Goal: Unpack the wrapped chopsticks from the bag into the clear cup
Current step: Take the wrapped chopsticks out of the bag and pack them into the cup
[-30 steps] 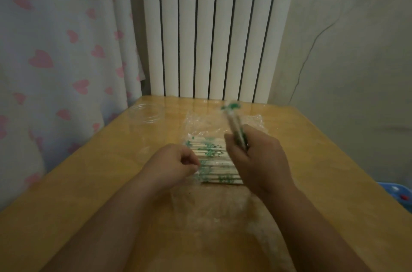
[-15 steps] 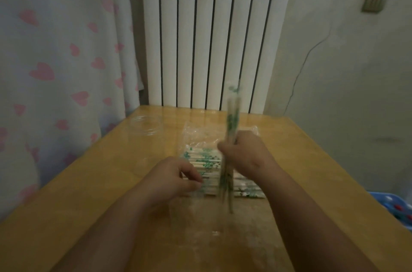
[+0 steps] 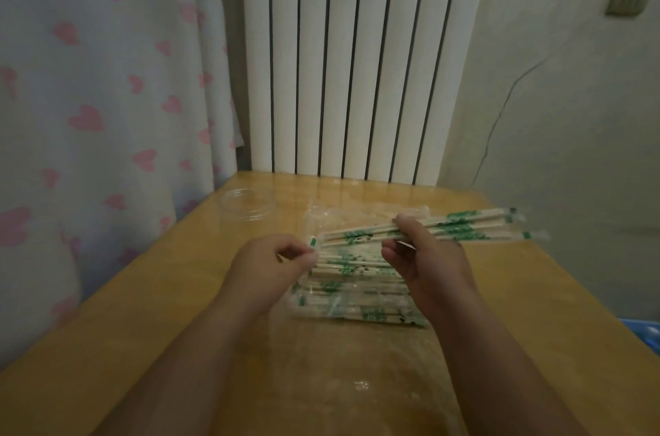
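Bundle [image 3: 460, 226] of wrapped chopsticks has swung over. Half a sec ago your R hand [image 3: 425, 257] had it standing upright over the bag; now it lies near level, tips out to your right, lifted clear of the pile. R hand's grasping it toward its left end, thumb on top, fingers curled under. Looks like 3-4 pairs, but blur makes the count iffy.

L hand [image 3: 271, 264] has barely moved. It's clenched in a pinch at the left edge of the bag [image 3: 323, 219], seemingly on the film to stop it sliding; can't rule out a wrapper end btw the fingertips. Rest of the chopsticks [image 3: 357, 289] sit in the bag, stacked crosswise btw your two hands, flat on the bench [image 3: 178, 310].

What that means: this batch is out of the bag, so the pull is done. Nothing's in the clear cup [image 3: 246, 216] yet, as far as I can see. It stands at the back left of the bench, well apart from R hand, and the bundle points away from it.

My read: you'll need to carry it across & tip it upright again to drop it ends-first. Cup looks light and low, so long sticks may topple it; go gentle. Plenty left in the bag, so the task's prob. still early.
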### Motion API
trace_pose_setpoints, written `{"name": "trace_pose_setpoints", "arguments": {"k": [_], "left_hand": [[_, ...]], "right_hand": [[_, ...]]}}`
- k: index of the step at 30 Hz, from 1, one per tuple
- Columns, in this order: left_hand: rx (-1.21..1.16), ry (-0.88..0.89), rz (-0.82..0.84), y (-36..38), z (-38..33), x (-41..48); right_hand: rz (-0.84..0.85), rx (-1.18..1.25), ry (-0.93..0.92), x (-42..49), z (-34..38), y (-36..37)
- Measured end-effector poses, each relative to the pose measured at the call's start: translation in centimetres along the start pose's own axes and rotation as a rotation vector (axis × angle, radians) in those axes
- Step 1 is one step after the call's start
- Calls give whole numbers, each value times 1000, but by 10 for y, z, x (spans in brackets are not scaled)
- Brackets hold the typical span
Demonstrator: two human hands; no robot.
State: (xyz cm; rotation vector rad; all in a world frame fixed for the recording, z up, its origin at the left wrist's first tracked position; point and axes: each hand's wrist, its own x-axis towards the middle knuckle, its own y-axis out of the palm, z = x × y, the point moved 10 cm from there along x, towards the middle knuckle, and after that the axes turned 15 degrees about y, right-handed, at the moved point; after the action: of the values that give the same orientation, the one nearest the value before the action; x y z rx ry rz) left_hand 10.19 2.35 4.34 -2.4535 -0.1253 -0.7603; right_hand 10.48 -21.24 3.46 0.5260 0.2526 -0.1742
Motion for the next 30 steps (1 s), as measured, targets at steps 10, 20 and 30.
{"name": "trace_pose_setpoints", "arguments": {"k": [10,20,30], "left_hand": [[305,-132,-610,-69,36,-12],[212,-199,-352,-40,65,0],[277,36,-117,-16,14,3]], "right_hand": [[85,-15,-31,-10,-2,18],[87,-16,-158,-20,8,18],[134,-279,-192,-23,2,31]]}}
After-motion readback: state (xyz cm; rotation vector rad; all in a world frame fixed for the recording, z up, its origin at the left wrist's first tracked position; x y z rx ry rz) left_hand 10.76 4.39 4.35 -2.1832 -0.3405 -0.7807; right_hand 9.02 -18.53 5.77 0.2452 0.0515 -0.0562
